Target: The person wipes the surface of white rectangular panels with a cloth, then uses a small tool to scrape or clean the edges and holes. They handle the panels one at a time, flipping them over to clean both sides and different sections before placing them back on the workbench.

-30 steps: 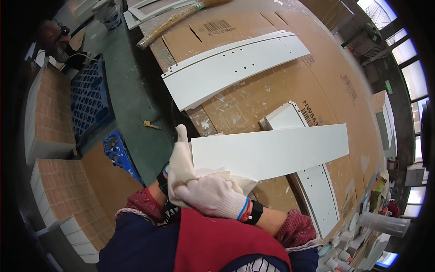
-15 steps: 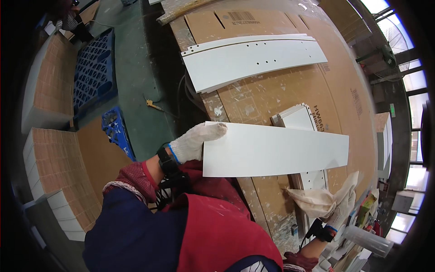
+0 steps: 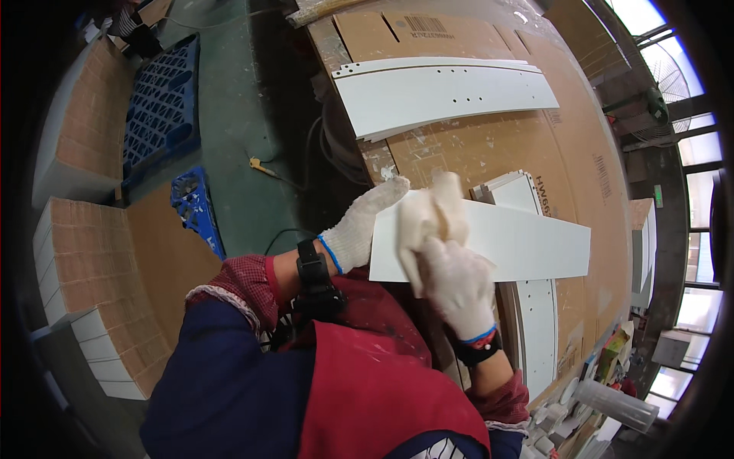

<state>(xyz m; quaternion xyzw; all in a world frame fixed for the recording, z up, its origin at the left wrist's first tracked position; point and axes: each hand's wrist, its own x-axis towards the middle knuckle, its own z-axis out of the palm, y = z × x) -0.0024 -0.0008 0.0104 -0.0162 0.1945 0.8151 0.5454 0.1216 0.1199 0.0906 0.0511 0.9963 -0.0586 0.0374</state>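
Note:
A white tapered panel is held out flat before me, its right part over a stack of white boards. My left hand, in a knitted white glove, grips the panel's left end, thumb on the top face and fingers hidden below. My right hand, gloved too, is closed on a cream cloth pressed against the panel's left part. Hand and cloth are blurred by motion. Farther off, a pile of white curved panels with drilled holes lies on cardboard.
Cardboard covers the workbench. On the floor at left are a blue plastic pallet, stacked boards and a yellow-handled air gun with a hose. A clear plastic cylinder and clutter sit at lower right.
My right hand has swept the cloth leftward from the panel's right end to its left part. My left hand and the panel's held end have shifted slightly right and up.

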